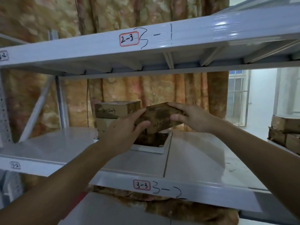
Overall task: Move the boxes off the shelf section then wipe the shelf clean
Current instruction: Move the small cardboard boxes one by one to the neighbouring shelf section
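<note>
Right now both hands hold one brown cardboard box (159,116) between them, lifted above the middle shelf (203,153). The left hand (125,132) grips the box's left end, thumb on the front face and fingers curled up along the end. The right hand (193,118) grips the right end, fingers laid over the top edge and thumb pressed on the front face. The box is long and flat; its long axis runs left to right and is tilted, the right end higher and farther back, the left end lower. Handwritten digits show on its front face.

Just behind and left of it, a stack of boxes (113,114) stands at the back of the shelf. Below the held box lies a shallow white tray (164,147) with dark contents. Labels reading 3-3 and 3-2 mark the shelf's front edge. More boxes (285,132) sit on a shelf far right.
</note>
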{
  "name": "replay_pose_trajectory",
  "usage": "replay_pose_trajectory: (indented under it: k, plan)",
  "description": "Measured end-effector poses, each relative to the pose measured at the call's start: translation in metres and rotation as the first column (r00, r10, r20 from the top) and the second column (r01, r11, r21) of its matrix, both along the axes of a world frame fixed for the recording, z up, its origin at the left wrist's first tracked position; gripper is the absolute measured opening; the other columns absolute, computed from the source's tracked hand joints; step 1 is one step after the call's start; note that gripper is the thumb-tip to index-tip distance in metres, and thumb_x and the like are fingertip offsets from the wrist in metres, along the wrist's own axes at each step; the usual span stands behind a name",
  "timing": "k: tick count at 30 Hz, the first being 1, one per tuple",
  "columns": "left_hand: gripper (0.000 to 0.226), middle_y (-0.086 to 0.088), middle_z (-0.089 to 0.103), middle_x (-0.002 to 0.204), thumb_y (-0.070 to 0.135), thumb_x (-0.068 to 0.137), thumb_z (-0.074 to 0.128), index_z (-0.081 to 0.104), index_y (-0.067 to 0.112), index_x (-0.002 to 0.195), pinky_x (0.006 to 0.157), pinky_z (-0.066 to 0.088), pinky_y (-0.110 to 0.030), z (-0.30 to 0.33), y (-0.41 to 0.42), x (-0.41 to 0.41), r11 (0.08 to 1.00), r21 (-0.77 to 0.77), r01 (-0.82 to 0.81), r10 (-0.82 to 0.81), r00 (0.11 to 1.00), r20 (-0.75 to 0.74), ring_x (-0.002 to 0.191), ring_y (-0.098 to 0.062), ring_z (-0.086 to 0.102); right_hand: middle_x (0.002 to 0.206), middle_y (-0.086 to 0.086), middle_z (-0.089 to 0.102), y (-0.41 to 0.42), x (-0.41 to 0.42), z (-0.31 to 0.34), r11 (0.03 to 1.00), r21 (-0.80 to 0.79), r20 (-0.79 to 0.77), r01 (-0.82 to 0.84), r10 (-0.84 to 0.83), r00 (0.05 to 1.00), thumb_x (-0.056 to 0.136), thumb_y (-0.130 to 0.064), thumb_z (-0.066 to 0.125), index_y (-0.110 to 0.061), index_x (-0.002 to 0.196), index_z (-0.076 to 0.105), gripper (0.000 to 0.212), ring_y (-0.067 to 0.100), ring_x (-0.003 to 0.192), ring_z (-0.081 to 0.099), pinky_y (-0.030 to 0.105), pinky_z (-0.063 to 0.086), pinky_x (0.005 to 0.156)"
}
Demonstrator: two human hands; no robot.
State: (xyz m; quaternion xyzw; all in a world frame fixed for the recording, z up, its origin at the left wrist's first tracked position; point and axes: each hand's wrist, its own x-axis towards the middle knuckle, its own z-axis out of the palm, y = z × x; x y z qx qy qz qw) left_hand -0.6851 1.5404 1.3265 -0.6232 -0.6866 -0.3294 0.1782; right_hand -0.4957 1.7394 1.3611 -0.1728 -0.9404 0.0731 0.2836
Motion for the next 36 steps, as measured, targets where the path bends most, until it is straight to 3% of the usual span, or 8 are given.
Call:
replay_pose_trajectory:
  k: [6,10,13,17,21,26,29,36]
  plan:
    - [0.057,0.001,0.059,0.132,0.056,0.097,0.038,0.028,0.039,0.150,0.090,0.050,-0.038,0.013,0.021,-0.045,0.994,0.073,-0.087,0.099,0.977,-0.188,0.111,-0.019,0.057,0.142,-0.008,0.049,0.029,-0.046,0.027,0.989,-0.130,0.020,-0.076,0.079,0.997,0.098,-0.045,0.051,-0.035,0.150,0.035,0.056,0.012,0.127,0.046,0.028,0.040,0.105]
    - [0.053,-0.003,0.060,0.125,0.049,0.098,0.038,0.030,0.041,0.150,0.088,0.048,-0.036,0.018,0.031,-0.068,0.976,0.156,-0.154,0.203,0.904,-0.376,0.111,-0.023,0.054,0.137,-0.014,0.046,0.044,-0.072,0.027,0.979,-0.185,0.001,-0.086,0.088,0.996,0.099,-0.040,0.052,-0.036,0.149,0.037,0.052,0.006,0.125,0.042,0.009,0.035,0.090]
    - [0.051,-0.007,0.065,0.107,0.043,0.096,0.046,0.043,0.034,0.146,0.078,0.047,-0.038,0.021,0.035,-0.081,0.958,0.232,-0.169,0.268,0.819,-0.508,0.098,-0.026,0.056,0.133,-0.013,0.049,0.049,-0.088,0.023,0.971,-0.234,-0.028,-0.053,0.048,0.998,0.097,-0.046,0.053,-0.043,0.146,0.037,0.052,0.008,0.121,0.050,0.025,0.041,0.101]
    - [0.048,-0.005,0.066,0.100,0.048,0.093,0.051,0.055,0.028,0.137,0.074,0.043,-0.038,0.023,0.038,-0.096,0.940,0.308,-0.148,0.315,0.725,-0.612,0.089,-0.026,0.054,0.133,-0.001,0.057,0.041,-0.106,0.011,0.981,-0.190,-0.044,0.027,-0.036,0.998,0.100,-0.042,0.048,-0.033,0.148,0.037,0.050,0.012,0.103,0.065,0.037,0.052,0.093]
    - [0.055,-0.004,0.055,0.103,0.060,0.088,0.054,0.058,0.026,0.131,0.080,0.040,-0.039,0.026,0.042,-0.112,0.942,0.320,-0.102,0.281,0.759,-0.587,0.095,-0.025,0.049,0.143,0.004,0.050,0.015,-0.108,0.004,0.981,-0.187,-0.143,0.047,-0.075,0.987,0.103,-0.042,0.041,-0.023,0.148,0.040,0.049,0.017,0.119,0.057,0.034,0.053,0.095]
    - [0.068,-0.004,0.053,0.134,0.072,0.090,0.036,0.041,0.029,0.143,0.100,0.039,-0.041,0.028,0.054,-0.130,0.981,0.178,-0.077,0.154,0.866,-0.475,0.122,-0.026,0.047,0.143,-0.009,0.050,-0.024,-0.099,-0.002,0.965,-0.258,-0.162,0.050,-0.094,0.982,0.086,-0.074,0.043,-0.039,0.147,0.038,0.071,0.007,0.125,0.051,0.034,0.044,0.106]
    - [0.061,0.003,0.054,0.135,0.067,0.094,0.030,0.041,0.030,0.142,0.098,0.040,-0.039,0.022,0.059,-0.138,0.991,0.131,-0.026,0.084,0.885,-0.458,0.123,-0.022,0.047,0.137,-0.012,0.053,-0.042,-0.102,-0.008,0.968,-0.226,-0.102,0.108,-0.133,0.986,0.089,-0.061,0.055,-0.034,0.149,0.034,0.069,0.002,0.123,0.050,0.027,0.045,0.101]
    - [0.038,-0.001,0.062,0.119,0.038,0.098,0.053,0.056,0.027,0.135,0.086,0.041,-0.039,0.020,0.070,-0.150,0.976,0.207,0.067,0.040,0.880,-0.473,0.106,-0.026,0.055,0.129,-0.007,0.061,-0.046,-0.121,-0.015,0.960,-0.165,-0.121,0.226,-0.248,0.961,0.094,-0.050,0.055,-0.029,0.146,0.036,0.059,0.012,0.115,0.058,0.025,0.048,0.091]
